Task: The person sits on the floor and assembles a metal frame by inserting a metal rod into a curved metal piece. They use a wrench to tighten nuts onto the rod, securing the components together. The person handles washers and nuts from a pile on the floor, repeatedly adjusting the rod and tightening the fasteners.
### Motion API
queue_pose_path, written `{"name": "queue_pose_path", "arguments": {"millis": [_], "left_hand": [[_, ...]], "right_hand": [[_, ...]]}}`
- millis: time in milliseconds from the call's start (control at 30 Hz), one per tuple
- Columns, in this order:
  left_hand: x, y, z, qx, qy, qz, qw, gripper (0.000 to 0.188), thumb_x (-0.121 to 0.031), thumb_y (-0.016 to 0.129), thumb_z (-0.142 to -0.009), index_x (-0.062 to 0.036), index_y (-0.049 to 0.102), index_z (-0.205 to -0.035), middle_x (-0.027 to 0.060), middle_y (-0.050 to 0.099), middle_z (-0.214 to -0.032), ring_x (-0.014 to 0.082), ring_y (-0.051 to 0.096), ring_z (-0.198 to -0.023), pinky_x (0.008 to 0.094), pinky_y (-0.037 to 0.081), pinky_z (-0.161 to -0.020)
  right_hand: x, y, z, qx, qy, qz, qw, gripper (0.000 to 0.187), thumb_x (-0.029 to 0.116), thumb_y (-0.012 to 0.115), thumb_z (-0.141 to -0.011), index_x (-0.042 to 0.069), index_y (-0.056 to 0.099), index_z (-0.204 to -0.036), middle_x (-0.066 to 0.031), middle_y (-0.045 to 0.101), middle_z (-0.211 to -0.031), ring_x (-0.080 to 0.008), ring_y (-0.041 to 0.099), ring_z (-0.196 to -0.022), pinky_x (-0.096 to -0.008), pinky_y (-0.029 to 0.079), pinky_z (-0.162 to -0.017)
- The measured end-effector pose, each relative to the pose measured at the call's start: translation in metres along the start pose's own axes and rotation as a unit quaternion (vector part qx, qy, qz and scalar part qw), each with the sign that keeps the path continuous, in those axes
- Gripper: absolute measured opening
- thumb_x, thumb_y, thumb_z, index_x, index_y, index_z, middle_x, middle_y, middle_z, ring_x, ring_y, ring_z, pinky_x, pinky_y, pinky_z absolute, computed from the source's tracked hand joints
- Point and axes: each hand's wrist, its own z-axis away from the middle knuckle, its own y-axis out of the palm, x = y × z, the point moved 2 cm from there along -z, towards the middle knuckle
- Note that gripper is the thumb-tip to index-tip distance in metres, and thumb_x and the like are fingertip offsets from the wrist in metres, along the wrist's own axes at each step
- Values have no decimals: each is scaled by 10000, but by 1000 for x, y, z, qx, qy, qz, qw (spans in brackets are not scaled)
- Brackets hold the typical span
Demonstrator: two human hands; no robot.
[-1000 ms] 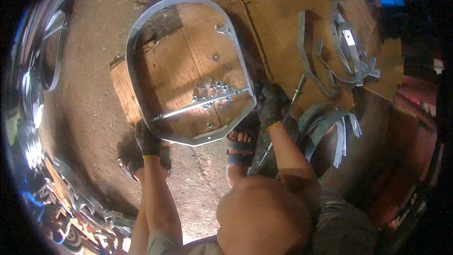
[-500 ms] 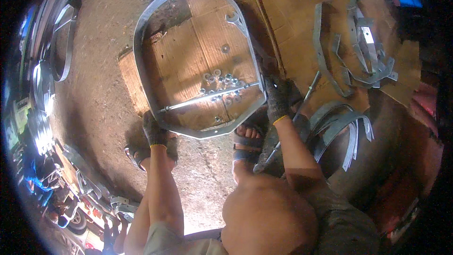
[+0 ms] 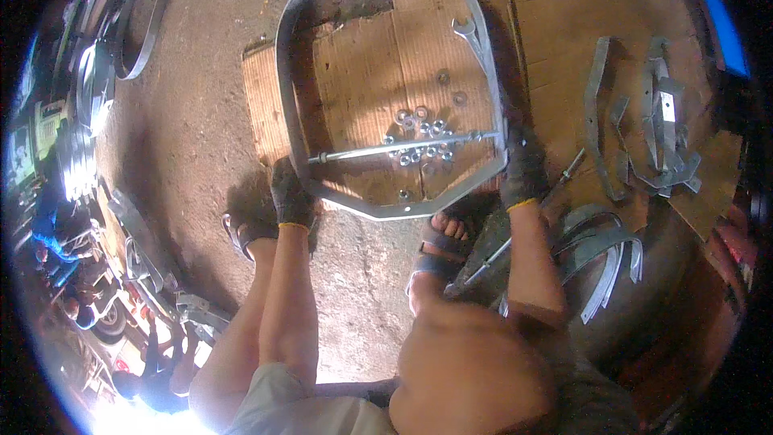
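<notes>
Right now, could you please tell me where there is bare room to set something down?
Bare concrete lies left of the ridged cardboard and between the feet; plain cardboard lies bare between the upper hoop and the angled brackets. It is crowded within the hoop's outline, with nuts and a wrench, and below right of the right hand, with curved strips.

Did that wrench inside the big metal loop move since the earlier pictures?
No. Against the cardboard, the wrench stays in about the same spot, above and right of the same washer; only the camera's view has shifted.
</notes>
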Motion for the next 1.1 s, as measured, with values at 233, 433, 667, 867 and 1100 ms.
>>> {"name": "queue_pose_path", "arguments": {"millis": [233,433,667,867,1100], "left_hand": [[1,21,5,-54,-146,248,956,172,-228,547,-1037,-85,641,-1025,32,658,-952,146,629,-812,294,538,-679],[13,14,-2,-30,-112,167,979,185,-234,543,-1041,-82,649,-1032,30,661,-940,149,630,-813,296,541,-695],[17,28,1,-67,-132,281,948,202,-239,531,-1047,-68,634,-1023,34,657,-975,154,628,-842,312,544,-719],[5,27,6,-26,-130,211,969,178,-229,534,-1044,-77,620,-1008,38,648,-971,161,623,-851,316,537,-742],[17,9,12,-122,-120,215,961,177,-262,552,-1042,-96,607,-1020,19,589,-906,148,589,-799,313,511,-680]], "right_hand": [[-31,-10,-46,35,-79,146,986,348,321,635,-991,49,646,-1207,-119,662,-979,-220,634,-890,-355,524,-746],[-38,17,-20,-154,-101,-35,982,552,208,842,-810,34,576,-1262,-113,641,-1172,-261,623,-1018,-373,505,-920],[-9,25,-11,-105,-115,110,982,712,229,932,-699,34,555,-1271,-132,640,-1174,-291,604,-1080,-410,477,-976],[-42,4,-18,-97,-144,147,974,594,157,889,-739,47,561,-1221,-106,625,-1117,-291,591,-1067,-412,455,-1003],[-24,-5,7,-97,-13,-135,986,442,273,749,-907,43,582,-1246,-70,669,-1027,-159,617,-771,-311,517,-651]]}}
